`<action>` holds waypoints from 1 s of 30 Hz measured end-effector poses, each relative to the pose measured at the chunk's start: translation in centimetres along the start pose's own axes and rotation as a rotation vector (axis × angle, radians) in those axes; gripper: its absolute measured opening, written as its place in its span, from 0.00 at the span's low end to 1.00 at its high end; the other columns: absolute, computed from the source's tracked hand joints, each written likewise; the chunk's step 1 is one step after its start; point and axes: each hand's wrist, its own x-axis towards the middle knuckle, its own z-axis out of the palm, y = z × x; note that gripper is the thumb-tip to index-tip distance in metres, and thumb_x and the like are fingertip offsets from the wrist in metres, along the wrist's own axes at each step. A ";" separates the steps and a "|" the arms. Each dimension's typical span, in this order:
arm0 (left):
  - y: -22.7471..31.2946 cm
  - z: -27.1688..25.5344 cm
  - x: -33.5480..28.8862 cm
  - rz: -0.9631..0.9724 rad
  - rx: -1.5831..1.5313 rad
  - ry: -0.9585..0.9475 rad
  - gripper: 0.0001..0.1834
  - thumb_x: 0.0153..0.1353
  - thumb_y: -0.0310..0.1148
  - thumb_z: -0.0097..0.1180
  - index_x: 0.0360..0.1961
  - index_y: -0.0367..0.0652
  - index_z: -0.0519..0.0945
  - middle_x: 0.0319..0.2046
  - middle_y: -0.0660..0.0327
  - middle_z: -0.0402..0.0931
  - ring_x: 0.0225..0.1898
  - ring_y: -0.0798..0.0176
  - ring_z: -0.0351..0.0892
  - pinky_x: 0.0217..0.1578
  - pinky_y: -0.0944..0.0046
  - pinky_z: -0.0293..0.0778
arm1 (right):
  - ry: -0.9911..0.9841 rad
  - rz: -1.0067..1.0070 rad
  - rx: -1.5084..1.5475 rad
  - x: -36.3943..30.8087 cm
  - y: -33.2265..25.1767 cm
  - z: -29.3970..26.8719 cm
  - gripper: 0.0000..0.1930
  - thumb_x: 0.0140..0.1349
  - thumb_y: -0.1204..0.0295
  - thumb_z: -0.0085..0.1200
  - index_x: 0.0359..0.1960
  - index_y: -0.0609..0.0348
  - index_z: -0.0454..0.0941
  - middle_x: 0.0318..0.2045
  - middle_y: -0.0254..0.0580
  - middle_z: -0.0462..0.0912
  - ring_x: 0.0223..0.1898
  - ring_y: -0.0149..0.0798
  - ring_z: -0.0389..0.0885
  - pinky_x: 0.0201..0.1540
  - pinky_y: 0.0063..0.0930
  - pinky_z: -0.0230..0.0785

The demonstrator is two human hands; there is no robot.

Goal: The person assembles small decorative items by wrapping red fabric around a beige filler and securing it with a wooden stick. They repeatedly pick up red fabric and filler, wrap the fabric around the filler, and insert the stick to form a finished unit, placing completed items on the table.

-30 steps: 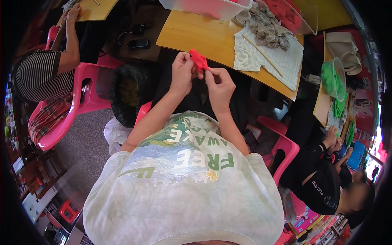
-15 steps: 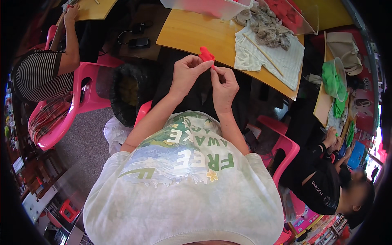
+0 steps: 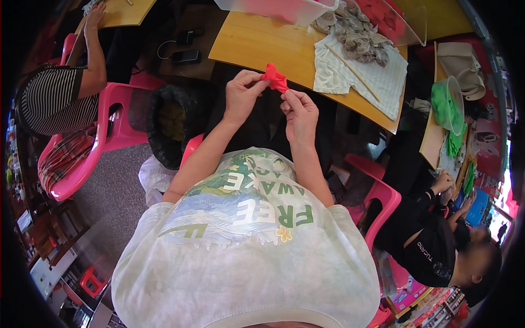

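A small, soft red piece of cloth-like material [image 3: 275, 80] is stretched between my two hands, just off the near edge of the wooden table [image 3: 257, 44]. My left hand [image 3: 242, 95] pinches its left side between thumb and forefinger. At its lower right end, my right hand [image 3: 300, 109] grips a tip of it the same way. What the red piece is exactly cannot be made out. On the table's right part lie a white cloth [image 3: 355, 74], a thin wooden stick [image 3: 355, 75] and a crumpled grey-brown heap of fabric [image 3: 363, 38].
Clear plastic bins [image 3: 279, 12] with red pieces stand at the table's back. A black-lined waste bin [image 3: 170, 123] is left of my arms. Pink chairs [image 3: 117, 117] flank me. Co-workers sit at both sides; a tub of green pieces [image 3: 447, 106] is at the right.
My hands have moved apart a little, the left one leftward. The red piece now spreads wider between them. At the far left, a co-worker's hand has shifted slightly.
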 end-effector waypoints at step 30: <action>0.9 -1.0 1.1 -0.169 -0.677 0.126 0.06 0.58 0.22 0.58 0.34 0.42 0.73 0.29 0.63 0.76 0.30 0.72 0.78 0.32 0.72 0.75 | -0.126 0.345 0.043 -0.5 0.3 -1.0 0.05 0.58 0.80 0.56 0.36 0.57 0.76 0.28 0.38 0.80 0.23 0.24 0.73 0.31 0.21 0.69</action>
